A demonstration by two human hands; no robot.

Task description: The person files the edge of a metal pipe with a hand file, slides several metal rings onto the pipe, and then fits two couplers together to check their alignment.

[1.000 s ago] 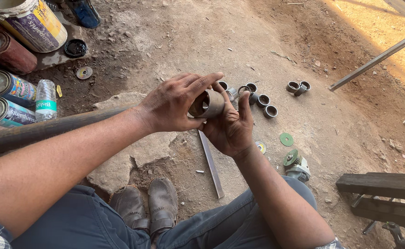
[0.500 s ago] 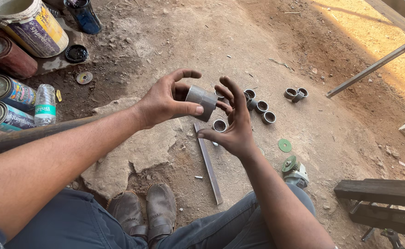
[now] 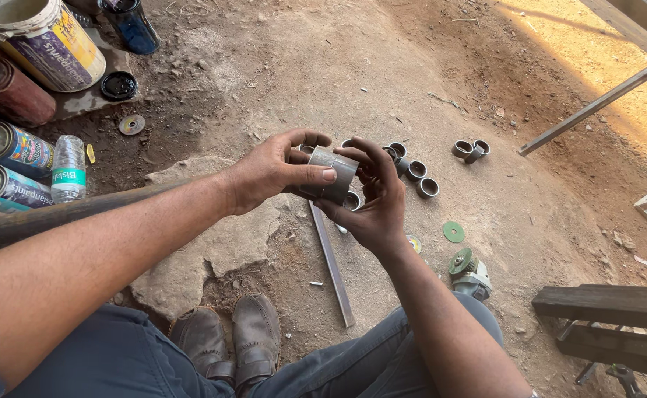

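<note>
At the bottom of the frame sit the person's 2 brown shoes [image 3: 231, 339], side by side on the dirt, with grey trousers on both sides. Just above them a flat metal strip [image 3: 332, 265] lies on the ground, running up toward the hands.

In the middle of the frame both hands meet around a short grey pipe piece [image 3: 334, 175]. The left hand [image 3: 268, 173] comes in from the left, thumb pressed on the near face of the piece and fingers curled over its top. The right hand [image 3: 375, 199] comes up from below, fingers half open and wrapped around the piece's right side and bottom. The piece is held between the 2 hands, above the ground.

To the lower right lie a green disc [image 3: 454, 232] and an angle grinder [image 3: 470, 273]. Behind the hands several pipe rings [image 3: 417, 177] rest open end up on the dirt, and 2 more [image 3: 470, 149] sit farther right.

At the left edge 2 paint cans [image 3: 3, 166] lie on their sides beside a plastic water bottle [image 3: 67, 169]. In the upper left stands a large paint bucket [image 3: 43, 37]; its contents cannot be told.
</note>
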